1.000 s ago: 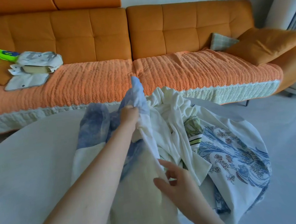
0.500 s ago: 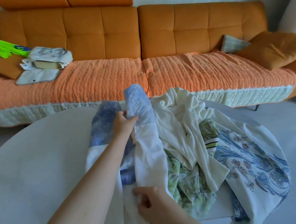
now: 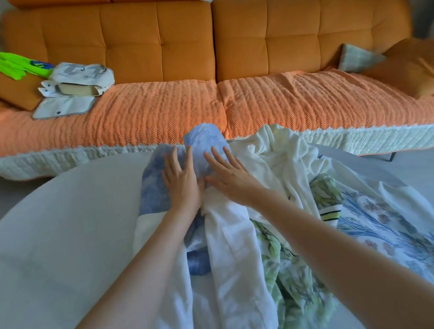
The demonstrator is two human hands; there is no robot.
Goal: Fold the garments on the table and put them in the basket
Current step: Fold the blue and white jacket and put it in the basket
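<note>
The right hand (image 3: 229, 175) has risen beside the left hand (image 3: 182, 180). Both lie flat, fingers spread, pressing the blue-and-white garment (image 3: 208, 143) on the table (image 3: 57, 234). Its near end passes under the forearms, cut off below; other garments (image 3: 290, 162) heap right of the right hand.

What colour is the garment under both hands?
The garment is blotchy blue at its far end, white nearer; head view.

garment (image 3: 206, 149): soft matt cloth | table (image 3: 57, 234): smooth matt | sofa cover (image 3: 138, 119): rough woven cloth
</note>
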